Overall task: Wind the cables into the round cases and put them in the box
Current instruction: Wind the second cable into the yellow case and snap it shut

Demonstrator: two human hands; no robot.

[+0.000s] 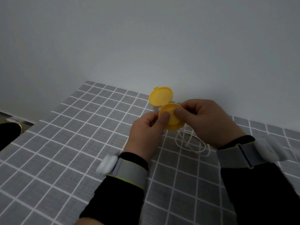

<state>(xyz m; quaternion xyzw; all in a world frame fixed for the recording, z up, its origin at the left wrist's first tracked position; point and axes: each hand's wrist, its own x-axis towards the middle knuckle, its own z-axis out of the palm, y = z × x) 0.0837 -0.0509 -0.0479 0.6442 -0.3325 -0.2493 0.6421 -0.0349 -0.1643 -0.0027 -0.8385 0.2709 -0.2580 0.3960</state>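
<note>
Black sleeves (116,197) fill the lower edge of the view, each ending in a grey wristband (129,169) that carries a white pod. Beyond them the left hand (146,135) and the right hand (206,122) hold a yellow round case (172,125) between them, lifted above the worktop (65,143). Fingers (164,118) of both hands curl narrowly around the case's rim, the left hand on its left side and the right hand on its right, and both thumbs press on the inner disc. Its lid (160,96) stands swung open on a hinge at the far side of the case.

A grey cloth with a white grid covers the worktop. Behind the case rises a plain pale wall (146,38).

Below the case and partly hidden by the right hand, a white cable (191,143) lies in a loose coil on the worktop. One strand rises toward the case, but I cannot tell whether it joins it. Far to the left of the case, past the worktop's edge, sits a dark round object (8,132) with a gold-toned rim, cut off by the frame.
</note>
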